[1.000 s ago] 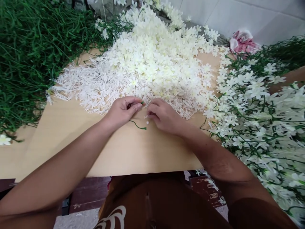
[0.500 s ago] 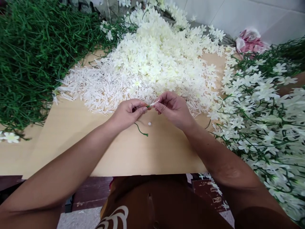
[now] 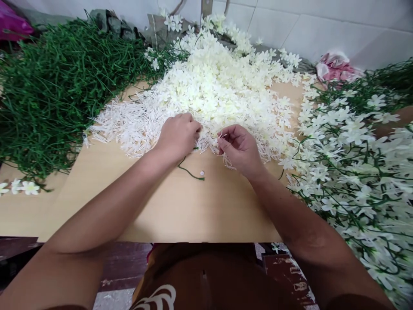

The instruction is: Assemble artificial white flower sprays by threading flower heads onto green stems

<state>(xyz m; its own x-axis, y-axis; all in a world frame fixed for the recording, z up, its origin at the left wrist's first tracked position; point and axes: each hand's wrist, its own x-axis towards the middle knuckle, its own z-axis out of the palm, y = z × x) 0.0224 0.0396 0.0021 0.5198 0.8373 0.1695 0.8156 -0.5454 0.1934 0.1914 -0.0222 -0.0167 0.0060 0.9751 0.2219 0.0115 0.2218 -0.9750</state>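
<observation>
My left hand (image 3: 180,134) is palm down at the front edge of the heap of thin white plastic sticks (image 3: 135,122), fingers curled under and partly hidden. A green artificial stem (image 3: 192,174) trails from beneath it, its lower end lying over the board. To the right, my right hand (image 3: 240,148) pinches a thin white stick between thumb and forefinger, just in front of the pile of cream artificial flower heads (image 3: 213,82). A small round white piece (image 3: 202,172) lies by the stem's end.
Heaped green stems (image 3: 64,94) cover the back left. Assembled white flowers on stems (image 3: 355,172) crowd the right side. A pink-and-white cloth or bag (image 3: 337,69) lies by the tiled wall (image 3: 290,30). The tan board (image 3: 206,215) ends before my lap.
My left hand has parted from my right and turned palm down at the heap, the stem trailing beneath. My right hand stays nearly in place. The view has tilted up slightly.
</observation>
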